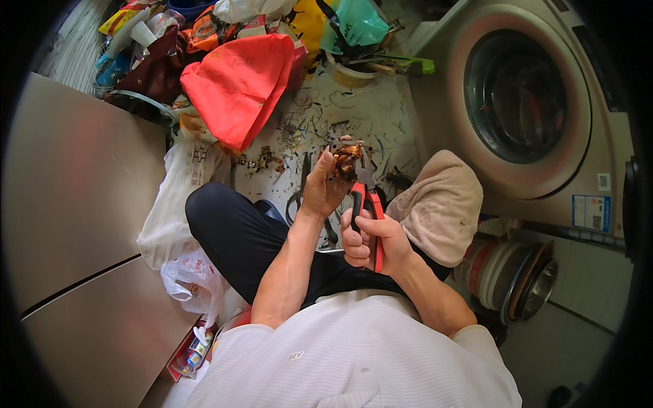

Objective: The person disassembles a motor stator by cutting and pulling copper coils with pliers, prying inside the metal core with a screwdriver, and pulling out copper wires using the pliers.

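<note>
Red-and-black-handled metal pliers (373, 199) right up at a coppery, wire-wound metal part (347, 159)!
Left hand (324, 189), half-curled, cradles the part above the pale, scrap-strewn floor (382, 117); right hand (378, 239) wraps closed round the handles, nose at the copper, and whether it bites, can't tell.

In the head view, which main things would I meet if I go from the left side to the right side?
Grey panel → red cloth → left hand → pliers → beige cloth → washing machine.
</note>
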Demonstrator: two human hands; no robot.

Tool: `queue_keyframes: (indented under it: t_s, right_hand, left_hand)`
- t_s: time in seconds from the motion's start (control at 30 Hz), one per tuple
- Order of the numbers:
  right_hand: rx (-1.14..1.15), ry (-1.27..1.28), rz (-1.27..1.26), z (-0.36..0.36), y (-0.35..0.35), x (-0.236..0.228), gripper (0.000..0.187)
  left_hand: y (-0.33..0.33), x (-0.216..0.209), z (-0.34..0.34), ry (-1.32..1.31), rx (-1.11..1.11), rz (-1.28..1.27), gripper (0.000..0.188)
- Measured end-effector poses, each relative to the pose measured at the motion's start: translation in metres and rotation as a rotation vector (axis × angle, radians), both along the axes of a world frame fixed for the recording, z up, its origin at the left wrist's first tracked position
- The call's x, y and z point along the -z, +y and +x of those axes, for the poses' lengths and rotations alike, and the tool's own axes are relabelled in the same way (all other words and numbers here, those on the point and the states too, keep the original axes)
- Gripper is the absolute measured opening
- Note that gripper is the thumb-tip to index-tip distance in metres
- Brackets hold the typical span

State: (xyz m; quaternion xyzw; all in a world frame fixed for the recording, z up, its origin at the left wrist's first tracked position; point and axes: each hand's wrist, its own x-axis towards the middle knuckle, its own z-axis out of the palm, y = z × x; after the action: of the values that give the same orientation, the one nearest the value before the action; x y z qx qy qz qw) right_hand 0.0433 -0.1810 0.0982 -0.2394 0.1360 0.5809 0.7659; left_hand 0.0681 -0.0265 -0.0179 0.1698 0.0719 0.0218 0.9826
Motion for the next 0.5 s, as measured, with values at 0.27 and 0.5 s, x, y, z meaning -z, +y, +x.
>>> queue_keyframes:
  t_s: [0.27, 0.5]
  right_hand:
    - [-0.059, -0.1, -0.012, 0.009, 0.001, -0.002, 0.035]
    - [-0.37, -0.26, -0.147, 0.032, -0.05, 0.004, 0.041]
  left_hand:
    - [0.013, -0.024, 0.004, -0.078, -0.105, 0.097, 0.056]
    - [0.019, -0.027, 0.001, 0.074, -0.078, 0.202, 0.043]
